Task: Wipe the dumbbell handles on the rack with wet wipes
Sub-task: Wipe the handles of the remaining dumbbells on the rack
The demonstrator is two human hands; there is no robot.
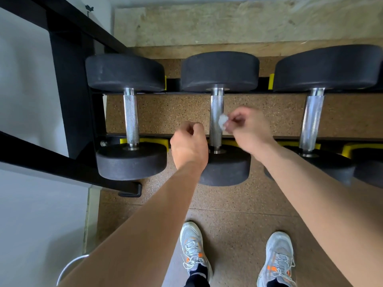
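White wet wipe (222, 122) pinched in the right hand (248, 129) grip, pressed against the middle handle (215, 112) on the rack (70, 100) — mid-wipe, by the look. Left hand (189, 146) grip curled just left of it, apparently empty. Left handle (131, 119), right handle (310, 123) — done or not, impossible to tell.

The black rack (68, 90) holds shiny silver handles side by side, each one between two round black ends. The left handle (131, 119), the middle handle (215, 112) and the right handle (312, 119) all point away from the person. A small white wet wipe (222, 122), all scrunched up, touches the right side of the middle handle, pinched in the right hand (248, 129)
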